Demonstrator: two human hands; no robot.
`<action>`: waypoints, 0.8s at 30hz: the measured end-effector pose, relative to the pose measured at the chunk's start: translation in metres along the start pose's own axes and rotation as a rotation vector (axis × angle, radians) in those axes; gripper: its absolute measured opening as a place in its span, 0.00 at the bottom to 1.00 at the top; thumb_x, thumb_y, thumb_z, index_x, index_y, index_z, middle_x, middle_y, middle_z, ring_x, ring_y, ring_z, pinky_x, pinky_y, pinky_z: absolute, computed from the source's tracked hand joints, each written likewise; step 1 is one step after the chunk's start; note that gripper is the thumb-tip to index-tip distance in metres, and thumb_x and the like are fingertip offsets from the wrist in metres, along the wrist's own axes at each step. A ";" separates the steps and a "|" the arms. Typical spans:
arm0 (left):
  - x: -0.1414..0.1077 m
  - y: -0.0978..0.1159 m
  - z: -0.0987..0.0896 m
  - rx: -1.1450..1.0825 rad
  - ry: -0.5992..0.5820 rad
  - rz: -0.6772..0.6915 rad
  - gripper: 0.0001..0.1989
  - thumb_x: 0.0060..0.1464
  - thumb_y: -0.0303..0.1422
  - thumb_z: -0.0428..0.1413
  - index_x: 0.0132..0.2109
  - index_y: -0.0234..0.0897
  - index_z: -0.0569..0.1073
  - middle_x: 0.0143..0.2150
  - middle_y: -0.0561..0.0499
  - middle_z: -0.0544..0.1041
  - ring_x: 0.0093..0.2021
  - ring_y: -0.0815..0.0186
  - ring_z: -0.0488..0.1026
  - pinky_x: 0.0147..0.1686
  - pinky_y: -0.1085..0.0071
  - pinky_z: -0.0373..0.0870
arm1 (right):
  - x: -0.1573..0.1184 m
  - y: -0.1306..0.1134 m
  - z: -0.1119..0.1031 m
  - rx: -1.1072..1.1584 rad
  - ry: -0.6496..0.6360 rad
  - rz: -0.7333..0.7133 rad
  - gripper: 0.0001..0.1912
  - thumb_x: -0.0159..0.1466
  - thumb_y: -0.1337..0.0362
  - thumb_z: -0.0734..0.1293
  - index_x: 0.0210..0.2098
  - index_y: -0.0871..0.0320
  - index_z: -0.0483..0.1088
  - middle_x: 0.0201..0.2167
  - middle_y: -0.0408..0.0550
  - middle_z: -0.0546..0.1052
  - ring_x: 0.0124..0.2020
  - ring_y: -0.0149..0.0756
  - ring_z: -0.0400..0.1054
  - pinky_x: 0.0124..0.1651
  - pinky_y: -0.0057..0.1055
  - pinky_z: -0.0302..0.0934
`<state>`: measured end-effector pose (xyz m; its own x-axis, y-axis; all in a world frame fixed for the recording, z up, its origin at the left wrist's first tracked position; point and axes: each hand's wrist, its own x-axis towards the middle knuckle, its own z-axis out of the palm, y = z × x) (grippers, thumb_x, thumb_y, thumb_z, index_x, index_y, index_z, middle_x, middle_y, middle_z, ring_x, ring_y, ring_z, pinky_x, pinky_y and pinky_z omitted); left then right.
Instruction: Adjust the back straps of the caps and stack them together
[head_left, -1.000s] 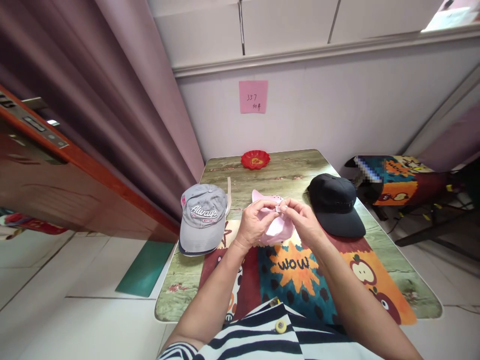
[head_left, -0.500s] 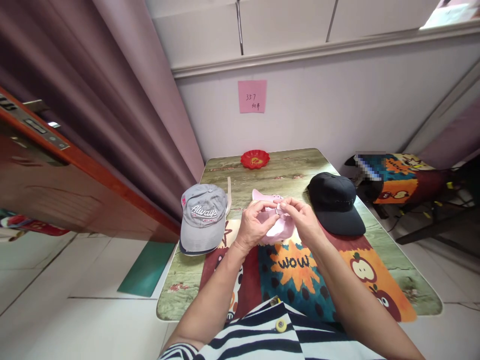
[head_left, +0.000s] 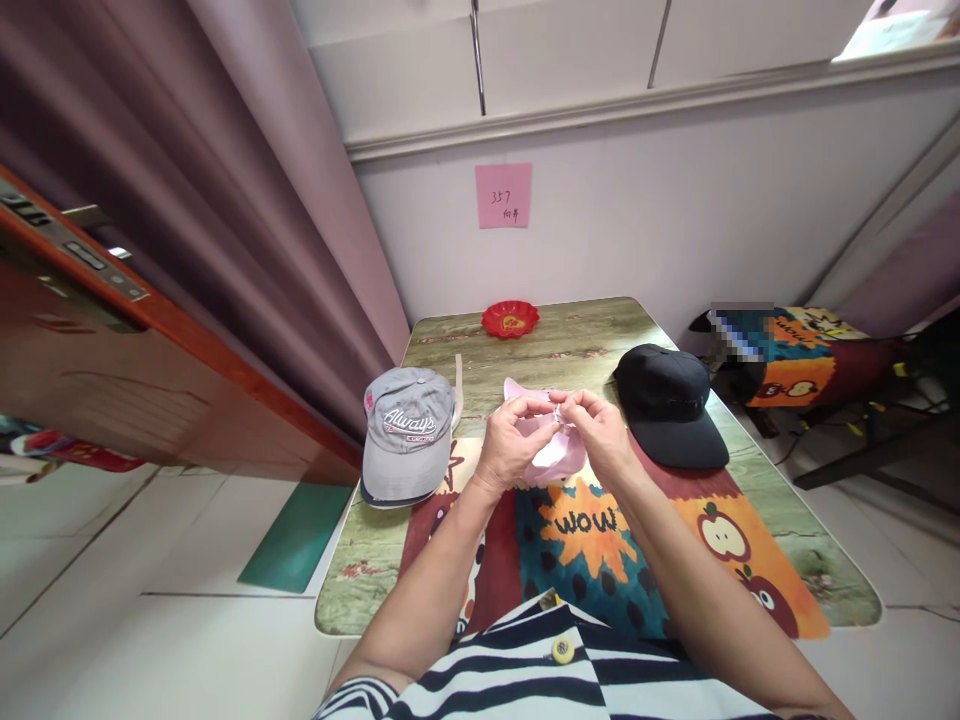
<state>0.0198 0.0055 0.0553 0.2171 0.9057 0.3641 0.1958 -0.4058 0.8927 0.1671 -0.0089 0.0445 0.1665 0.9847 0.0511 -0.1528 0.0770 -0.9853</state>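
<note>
A pink cap (head_left: 556,462) lies in the middle of the table, partly covered by my hands. My left hand (head_left: 507,440) pinches its strap from the left, with thumb and fingertips together. From the right, my right hand (head_left: 602,432) closes its fingertips on the same strap. A small whitish, shiny piece, perhaps the strap's buckle (head_left: 557,414), shows between the two sets of fingers; its details are too small to make out. Left of my hands sits a grey cap (head_left: 409,435) with "Always" lettering, and a black cap (head_left: 671,405) is to their right.
A colourful "WOW" cloth (head_left: 592,560) covers the near part of the wood-patterned table (head_left: 360,590). A red scalloped dish (head_left: 511,319) stands at the back. The pink note (head_left: 503,196) is on the wall. An orange-brown door (head_left: 225,370) and a curtain are at left.
My fingertips have shifted slightly at the strap, and the small whitish piece between them shows more clearly. The caps stay in place; the view has moved a little.
</note>
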 end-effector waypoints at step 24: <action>-0.003 0.001 -0.002 0.002 -0.024 0.050 0.08 0.52 0.33 0.64 0.40 0.38 0.80 0.41 0.47 0.83 0.45 0.62 0.78 0.49 0.65 0.72 | 0.001 -0.003 -0.005 0.000 -0.053 -0.015 0.14 0.54 0.56 0.72 0.22 0.57 0.66 0.46 0.54 0.80 0.43 0.43 0.74 0.45 0.37 0.67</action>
<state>0.0170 0.0032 0.0554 0.2496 0.8813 0.4013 0.1866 -0.4504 0.8731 0.1725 -0.0094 0.0467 0.1165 0.9904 0.0741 -0.1505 0.0914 -0.9844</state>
